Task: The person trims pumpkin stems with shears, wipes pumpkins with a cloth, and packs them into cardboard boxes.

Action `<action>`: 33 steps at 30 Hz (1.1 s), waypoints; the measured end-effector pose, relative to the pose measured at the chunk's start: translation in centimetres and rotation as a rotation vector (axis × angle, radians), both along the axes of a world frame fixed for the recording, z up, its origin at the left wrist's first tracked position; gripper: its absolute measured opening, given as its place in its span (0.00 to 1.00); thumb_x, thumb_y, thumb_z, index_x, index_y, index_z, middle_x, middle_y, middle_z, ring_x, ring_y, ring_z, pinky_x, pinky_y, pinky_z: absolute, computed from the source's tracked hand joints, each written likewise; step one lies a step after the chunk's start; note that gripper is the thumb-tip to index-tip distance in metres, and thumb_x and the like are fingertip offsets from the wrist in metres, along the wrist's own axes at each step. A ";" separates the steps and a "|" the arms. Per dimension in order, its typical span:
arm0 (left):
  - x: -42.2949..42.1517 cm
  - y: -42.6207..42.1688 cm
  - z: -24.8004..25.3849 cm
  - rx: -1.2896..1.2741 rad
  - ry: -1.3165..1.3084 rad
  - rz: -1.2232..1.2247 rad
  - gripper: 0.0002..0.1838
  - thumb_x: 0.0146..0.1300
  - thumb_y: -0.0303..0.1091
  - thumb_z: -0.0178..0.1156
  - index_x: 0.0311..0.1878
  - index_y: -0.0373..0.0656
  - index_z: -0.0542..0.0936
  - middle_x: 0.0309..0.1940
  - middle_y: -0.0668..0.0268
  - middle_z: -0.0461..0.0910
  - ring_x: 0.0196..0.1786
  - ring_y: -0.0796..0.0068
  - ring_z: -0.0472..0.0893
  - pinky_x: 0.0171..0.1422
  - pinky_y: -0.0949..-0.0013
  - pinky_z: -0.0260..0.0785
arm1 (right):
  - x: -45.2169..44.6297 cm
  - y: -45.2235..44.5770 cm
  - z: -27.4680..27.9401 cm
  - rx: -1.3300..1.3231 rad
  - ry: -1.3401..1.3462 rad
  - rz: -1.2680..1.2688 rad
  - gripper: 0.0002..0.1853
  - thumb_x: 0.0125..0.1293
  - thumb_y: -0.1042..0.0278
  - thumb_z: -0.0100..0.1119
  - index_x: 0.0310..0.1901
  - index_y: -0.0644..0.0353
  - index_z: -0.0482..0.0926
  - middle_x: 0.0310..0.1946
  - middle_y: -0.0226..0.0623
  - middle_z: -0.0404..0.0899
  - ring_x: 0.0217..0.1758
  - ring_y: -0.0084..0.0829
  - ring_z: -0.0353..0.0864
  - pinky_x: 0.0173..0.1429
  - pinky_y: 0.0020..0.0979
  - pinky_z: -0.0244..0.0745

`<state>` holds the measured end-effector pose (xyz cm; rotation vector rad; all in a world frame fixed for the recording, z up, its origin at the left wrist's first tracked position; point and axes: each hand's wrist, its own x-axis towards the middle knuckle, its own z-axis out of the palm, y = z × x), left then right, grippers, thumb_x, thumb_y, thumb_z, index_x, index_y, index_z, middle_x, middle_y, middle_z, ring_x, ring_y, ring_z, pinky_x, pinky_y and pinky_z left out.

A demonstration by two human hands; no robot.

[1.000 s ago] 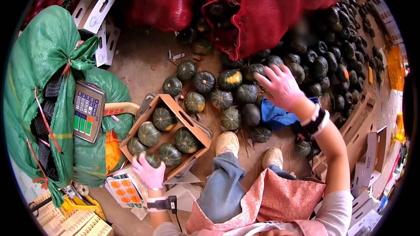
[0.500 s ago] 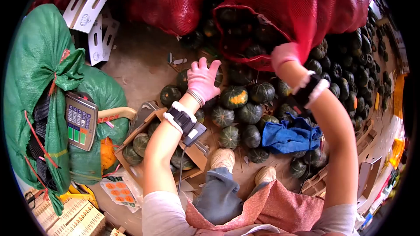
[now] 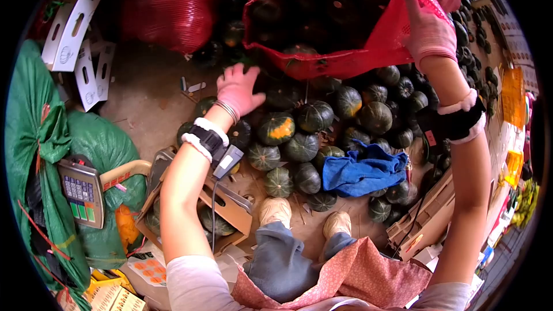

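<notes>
A large red mesh bag [image 3: 368, 60] at the top of the view gapes toward me, with dark green squashes inside its mouth. My right hand [image 3: 432, 34], in a pink glove, grips the bag's edge on the right side; part of its fingers is hidden by the mesh. Left of the bag mouth, my left hand [image 3: 239, 89], also pink-gloved, has its fingers spread and holds nothing. Below it lie loose squashes on the floor, among them a squash with an orange patch [image 3: 276, 129].
A blue cloth [image 3: 364, 170] lies on squashes before my feet. An open cardboard box [image 3: 239, 213] with squashes stands at left, near a scale display [image 3: 82, 191] and green sacks [image 3: 109, 144]. Another full red bag [image 3: 170, 14] and white cartons [image 3: 72, 26] are farther back.
My right hand has moved up and right, and the bag mouth is now spread much wider. My left hand shifts slightly left in view, still spread. The whole view has turned somewhat.
</notes>
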<state>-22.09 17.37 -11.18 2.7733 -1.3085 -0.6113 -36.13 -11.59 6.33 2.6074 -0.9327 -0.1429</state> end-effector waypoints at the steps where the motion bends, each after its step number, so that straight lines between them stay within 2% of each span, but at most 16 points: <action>1: 0.5 -0.4 -1.5 -0.341 -0.129 -0.040 0.32 0.51 0.44 0.65 0.61 0.52 0.70 0.56 0.54 0.68 0.60 0.52 0.67 0.62 0.57 0.63 | -0.5 -0.3 0.3 -0.017 -0.021 0.006 0.39 0.55 0.77 0.55 0.67 0.36 0.54 0.31 0.45 0.82 0.39 0.48 0.83 0.42 0.46 0.77; 3: 1.0 -3.9 1.4 -0.701 -0.113 -0.050 0.20 0.54 0.36 0.62 0.53 0.50 0.76 0.46 0.58 0.74 0.51 0.52 0.72 0.54 0.59 0.68 | -1.4 -0.2 1.0 -0.089 -0.087 0.078 0.38 0.55 0.73 0.57 0.67 0.36 0.55 0.31 0.46 0.81 0.37 0.49 0.82 0.40 0.46 0.77; 5: 0.8 -7.6 5.0 -0.887 -0.204 -0.094 0.13 0.55 0.30 0.60 0.45 0.48 0.80 0.38 0.61 0.76 0.43 0.54 0.74 0.49 0.59 0.69 | -1.4 1.4 3.4 -0.105 -0.083 0.063 0.42 0.54 0.68 0.62 0.69 0.34 0.52 0.32 0.46 0.81 0.37 0.49 0.82 0.41 0.46 0.77; 6: 1.0 -9.5 5.5 -0.933 -0.148 -0.102 0.10 0.57 0.31 0.58 0.43 0.47 0.80 0.37 0.61 0.77 0.42 0.55 0.75 0.49 0.59 0.69 | -0.9 4.6 4.8 -0.203 -0.278 0.275 0.41 0.45 0.72 0.60 0.65 0.50 0.58 0.20 0.41 0.77 0.24 0.47 0.78 0.28 0.45 0.73; 9: 0.3 -14.7 5.9 -0.796 0.109 0.019 0.20 0.57 0.42 0.59 0.51 0.45 0.78 0.45 0.56 0.77 0.51 0.50 0.75 0.56 0.59 0.68 | -2.0 3.6 5.7 -0.133 -0.274 0.163 0.35 0.53 0.75 0.56 0.64 0.41 0.60 0.26 0.45 0.79 0.32 0.50 0.81 0.35 0.46 0.76; 12: -1.0 -17.9 3.9 -0.653 0.147 0.082 0.46 0.46 0.51 0.69 0.67 0.43 0.62 0.59 0.47 0.66 0.60 0.48 0.69 0.65 0.57 0.62 | -2.7 3.0 5.2 -0.022 -0.374 0.155 0.35 0.56 0.76 0.55 0.65 0.37 0.60 0.30 0.49 0.79 0.36 0.52 0.81 0.38 0.47 0.76; 15: -2.1 -19.4 4.1 -0.834 0.166 0.172 0.49 0.43 0.52 0.71 0.67 0.45 0.61 0.60 0.46 0.65 0.61 0.47 0.67 0.66 0.55 0.61 | -3.4 2.9 4.5 0.031 -0.430 0.163 0.36 0.56 0.77 0.56 0.66 0.38 0.59 0.30 0.52 0.78 0.37 0.53 0.80 0.40 0.48 0.76; 16: -1.7 -20.5 3.3 -1.001 0.131 0.111 0.50 0.40 0.53 0.73 0.66 0.46 0.62 0.60 0.48 0.65 0.61 0.48 0.67 0.66 0.54 0.61 | -3.6 2.6 4.4 0.027 -0.422 0.155 0.37 0.55 0.77 0.57 0.66 0.39 0.59 0.30 0.52 0.78 0.37 0.53 0.80 0.41 0.48 0.76; 19: -1.8 -23.9 3.3 -1.222 -0.003 -0.058 0.48 0.39 0.54 0.73 0.64 0.47 0.65 0.57 0.51 0.70 0.58 0.51 0.71 0.63 0.56 0.63 | -4.6 1.4 3.5 0.004 -0.402 0.142 0.40 0.51 0.73 0.64 0.66 0.40 0.59 0.29 0.50 0.78 0.35 0.53 0.80 0.38 0.47 0.76; 20: -2.2 -25.1 4.1 -1.146 0.124 -0.001 0.44 0.40 0.56 0.72 0.60 0.47 0.69 0.52 0.55 0.75 0.53 0.53 0.75 0.61 0.56 0.66 | -4.7 1.7 3.6 -0.003 -0.360 0.103 0.41 0.50 0.72 0.65 0.66 0.41 0.59 0.29 0.50 0.78 0.34 0.52 0.80 0.38 0.46 0.76; 23: -0.4 -27.6 6.0 -1.132 -0.052 -0.199 0.38 0.42 0.59 0.69 0.55 0.47 0.74 0.52 0.57 0.76 0.51 0.53 0.77 0.60 0.56 0.67 | -4.7 3.2 4.2 0.002 -0.315 0.075 0.42 0.49 0.69 0.68 0.66 0.41 0.59 0.29 0.49 0.78 0.33 0.51 0.80 0.37 0.46 0.75; 24: -0.9 -28.1 6.4 -1.033 -0.066 -0.153 0.34 0.44 0.60 0.66 0.52 0.49 0.78 0.53 0.59 0.77 0.53 0.56 0.77 0.60 0.56 0.67 | -4.6 3.6 4.4 0.006 -0.317 0.079 0.42 0.48 0.68 0.68 0.66 0.41 0.59 0.29 0.49 0.78 0.33 0.51 0.80 0.37 0.46 0.75; 27: -0.8 -30.1 2.6 -1.394 -0.204 -0.113 0.34 0.44 0.60 0.66 0.53 0.50 0.78 0.53 0.59 0.78 0.53 0.57 0.78 0.61 0.56 0.66 | -4.5 3.9 4.6 0.067 -0.333 0.044 0.43 0.48 0.66 0.69 0.67 0.43 0.59 0.30 0.48 0.79 0.35 0.50 0.80 0.38 0.46 0.75; 28: -1.3 -27.5 4.1 -1.256 0.169 -0.060 0.36 0.49 0.58 0.65 0.57 0.45 0.75 0.52 0.59 0.79 0.53 0.63 0.79 0.61 0.61 0.68 | -4.5 3.9 4.5 0.083 -0.326 0.031 0.42 0.48 0.65 0.69 0.66 0.45 0.59 0.31 0.48 0.79 0.35 0.50 0.80 0.38 0.45 0.76; 31: -1.7 -19.3 8.0 -0.873 1.057 0.279 0.32 0.56 0.54 0.61 0.58 0.41 0.73 0.55 0.60 0.77 0.55 0.68 0.78 0.60 0.65 0.70 | -5.2 2.7 3.3 0.156 -0.352 0.062 0.42 0.48 0.63 0.70 0.66 0.51 0.60 0.34 0.48 0.80 0.37 0.49 0.81 0.40 0.44 0.76; 33: -3.3 -15.2 8.0 -1.183 1.545 0.317 0.29 0.61 0.52 0.56 0.59 0.41 0.72 0.54 0.62 0.76 0.54 0.72 0.78 0.55 0.66 0.74 | -5.8 1.2 1.6 0.246 -0.440 0.156 0.42 0.49 0.62 0.70 0.65 0.55 0.60 0.37 0.49 0.80 0.39 0.49 0.81 0.42 0.43 0.77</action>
